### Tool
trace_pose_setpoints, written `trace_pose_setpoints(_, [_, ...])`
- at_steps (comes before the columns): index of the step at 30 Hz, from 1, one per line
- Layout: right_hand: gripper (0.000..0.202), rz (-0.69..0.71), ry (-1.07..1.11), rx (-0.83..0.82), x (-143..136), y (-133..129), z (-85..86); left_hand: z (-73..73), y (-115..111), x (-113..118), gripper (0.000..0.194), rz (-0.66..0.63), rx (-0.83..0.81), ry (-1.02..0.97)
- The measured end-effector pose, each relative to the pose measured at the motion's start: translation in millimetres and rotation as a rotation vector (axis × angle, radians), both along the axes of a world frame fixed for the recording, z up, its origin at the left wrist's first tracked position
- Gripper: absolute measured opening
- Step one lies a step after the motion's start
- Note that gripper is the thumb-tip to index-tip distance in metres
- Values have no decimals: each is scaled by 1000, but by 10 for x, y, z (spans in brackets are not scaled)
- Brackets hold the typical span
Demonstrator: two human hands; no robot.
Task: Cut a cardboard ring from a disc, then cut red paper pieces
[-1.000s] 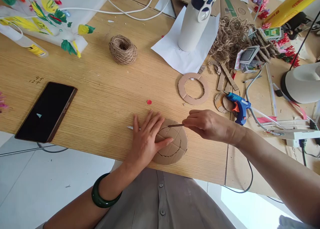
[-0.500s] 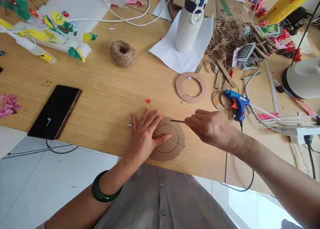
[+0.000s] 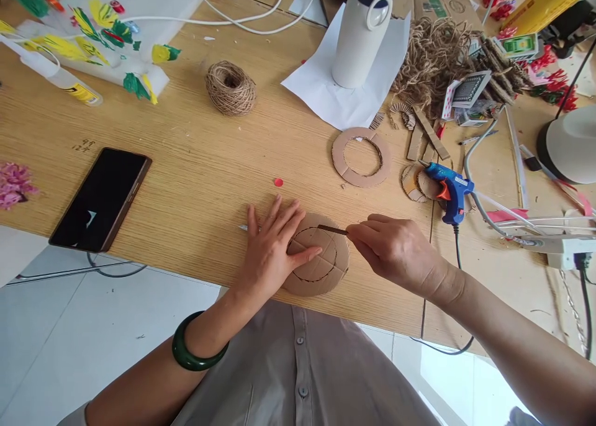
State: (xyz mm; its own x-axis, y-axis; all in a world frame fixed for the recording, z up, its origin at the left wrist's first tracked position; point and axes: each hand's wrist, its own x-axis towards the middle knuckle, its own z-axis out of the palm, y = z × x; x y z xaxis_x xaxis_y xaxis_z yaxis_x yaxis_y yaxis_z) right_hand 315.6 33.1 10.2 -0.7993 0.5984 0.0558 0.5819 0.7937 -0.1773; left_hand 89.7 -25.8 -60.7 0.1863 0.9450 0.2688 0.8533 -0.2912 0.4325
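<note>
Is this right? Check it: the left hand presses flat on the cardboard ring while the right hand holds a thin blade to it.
Not quite. The left hand presses on the solid cardboard disc, not the cardboard ring, which lies untouched farther up the table. The right hand does hold the thin blade to the disc. The head view shows it.

Dark green bangle (image 3: pixel 199 351) round left wrist; grey buttoned shirt (image 3: pixel 298 370), perhaps linen. Both forearms bare, right wrist unadorned.
</note>
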Motion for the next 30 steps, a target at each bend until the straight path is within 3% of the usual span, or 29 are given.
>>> trace_pose_setpoints(11, [24, -21, -23, 44, -21, -45, 36, 1, -1, -5, 61, -5, -19, -22])
trace_pose_setpoints(21, [26, 41, -103, 135, -135, -131, 124, 2, -4, -3, 62, -6, -14, -12])
trace_pose_setpoints(24, [29, 75, -155, 102, -202, -99, 160, 6, -5, -1, 62, -7, -18, -16])
trace_pose_setpoints(30, [27, 161, -203, -112, -201, 153, 145, 9, 6, 6, 61, -12, -15, -34])
